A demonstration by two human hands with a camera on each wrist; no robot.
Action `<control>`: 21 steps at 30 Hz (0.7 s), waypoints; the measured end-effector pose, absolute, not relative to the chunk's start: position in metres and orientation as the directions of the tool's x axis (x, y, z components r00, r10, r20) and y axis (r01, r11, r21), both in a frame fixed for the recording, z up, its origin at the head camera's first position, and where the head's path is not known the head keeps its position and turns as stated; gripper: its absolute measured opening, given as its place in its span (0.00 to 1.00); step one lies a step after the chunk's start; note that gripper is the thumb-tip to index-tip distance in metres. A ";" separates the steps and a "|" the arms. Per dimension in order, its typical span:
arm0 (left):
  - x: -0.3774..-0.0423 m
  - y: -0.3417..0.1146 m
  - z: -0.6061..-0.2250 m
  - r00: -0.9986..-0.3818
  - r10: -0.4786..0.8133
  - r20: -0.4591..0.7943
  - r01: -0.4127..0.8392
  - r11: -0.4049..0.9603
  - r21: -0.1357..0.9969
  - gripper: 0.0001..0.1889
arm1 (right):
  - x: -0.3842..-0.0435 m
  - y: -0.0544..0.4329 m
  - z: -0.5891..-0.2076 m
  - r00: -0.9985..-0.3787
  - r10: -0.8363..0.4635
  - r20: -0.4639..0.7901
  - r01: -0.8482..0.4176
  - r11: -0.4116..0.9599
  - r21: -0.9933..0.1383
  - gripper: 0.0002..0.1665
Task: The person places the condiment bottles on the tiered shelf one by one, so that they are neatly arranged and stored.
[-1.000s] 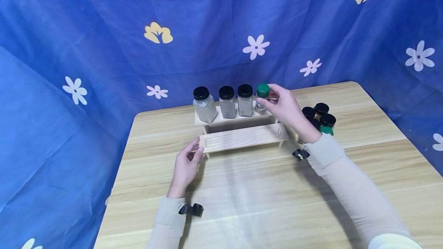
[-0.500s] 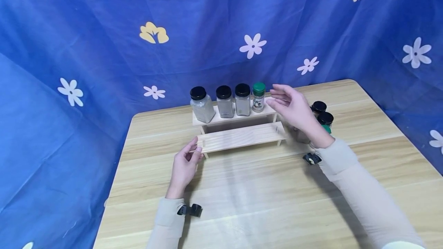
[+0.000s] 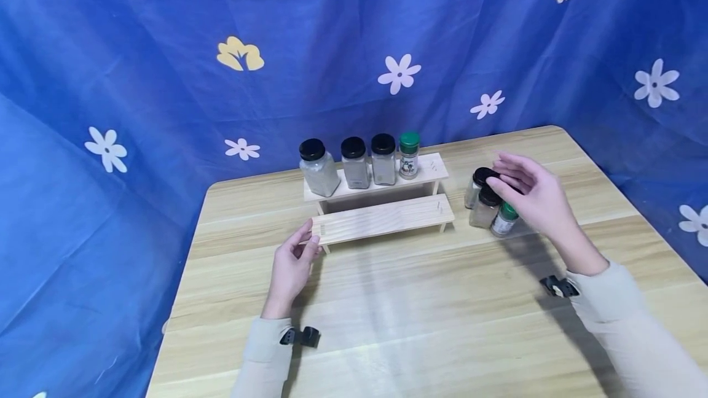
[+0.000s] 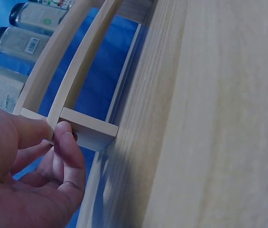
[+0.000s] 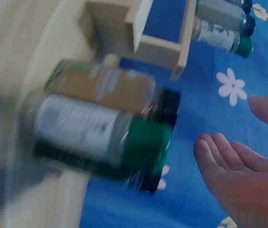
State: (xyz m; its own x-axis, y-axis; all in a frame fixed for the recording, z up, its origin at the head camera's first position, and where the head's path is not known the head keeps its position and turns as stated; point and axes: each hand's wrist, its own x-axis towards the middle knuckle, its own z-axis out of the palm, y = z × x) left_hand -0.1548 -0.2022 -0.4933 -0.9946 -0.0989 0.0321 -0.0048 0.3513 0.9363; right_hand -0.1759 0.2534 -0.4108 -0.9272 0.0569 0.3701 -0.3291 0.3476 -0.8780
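A two-step wooden spice rack (image 3: 381,220) stands at the table's back. My left hand (image 3: 290,270) pinches the left end of its lower board between thumb and fingers, as the left wrist view confirms. On the upper step are a wide black-lidded jar (image 3: 322,178), two narrower black-lidded jars and a green-capped spice bottle (image 3: 409,166). My right hand (image 3: 541,200) hovers, fingers loosely bent and holding nothing, at the group of jars right of the rack. That group includes a black-lidded jar (image 3: 483,212) and a green-capped spice bottle (image 5: 74,126), partly hidden by the hand in the head view.
The wooden table (image 3: 387,312) reaches toward the camera in front of the rack. A blue flowered cloth (image 3: 315,48) hangs behind and beside it. The right end of the upper step, beside the green-capped bottle, shows bare wood.
My right hand has let go of the green-capped bottle on the upper step and moved right, over the jar group. The left hand stays at the rack's end.
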 end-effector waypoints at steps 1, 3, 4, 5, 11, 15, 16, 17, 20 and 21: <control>-0.155 -0.202 -0.494 -0.995 -0.097 0.028 -0.007 0.350 0.937 0.24 | -0.172 0.259 -0.413 -0.925 0.067 0.375 -0.328 0.360 -0.873 0.31; -0.156 -0.202 -0.494 -0.995 -0.096 0.020 -0.014 0.348 0.937 0.24 | -0.163 0.268 -0.418 -0.922 0.088 0.376 -0.321 0.369 -0.873 0.31; -0.156 -0.202 -0.494 -0.995 -0.096 0.019 -0.015 0.346 0.938 0.24 | -0.159 0.273 -0.420 -0.922 0.097 0.375 -0.317 0.370 -0.873 0.31; -0.156 -0.202 -0.494 -0.995 -0.096 0.017 -0.017 0.344 0.939 0.24 | -0.156 0.277 -0.423 -0.921 0.101 0.376 -0.315 0.375 -0.872 0.31; -0.158 -0.204 -0.495 -0.995 -0.094 0.018 -0.016 0.350 0.937 0.24 | -0.139 0.290 -0.441 -0.924 0.134 0.359 -0.281 0.399 -0.873 0.32; -0.158 -0.204 -0.497 -0.995 -0.094 0.018 -0.016 0.345 0.938 0.24 | -0.133 0.292 -0.452 -0.926 0.165 0.340 -0.246 0.420 -0.873 0.31; -0.158 -0.205 -0.497 -0.995 -0.094 0.017 -0.017 0.344 0.939 0.24 | -0.133 0.292 -0.455 -0.928 0.164 0.335 -0.241 0.423 -0.874 0.31; -0.158 -0.205 -0.497 -0.995 -0.095 0.016 -0.017 0.342 0.940 0.24 | -0.132 0.292 -0.458 -0.930 0.161 0.330 -0.236 0.426 -0.873 0.30; -0.158 -0.204 -0.498 -0.996 -0.093 0.018 -0.016 0.345 0.939 0.24 | -0.132 0.293 -0.468 -0.940 0.130 0.317 -0.234 0.431 -0.871 0.31; -0.158 -0.204 -0.498 -0.996 -0.092 0.018 -0.015 0.345 0.939 0.24 | -0.132 0.293 -0.471 -0.942 0.122 0.313 -0.233 0.432 -0.871 0.31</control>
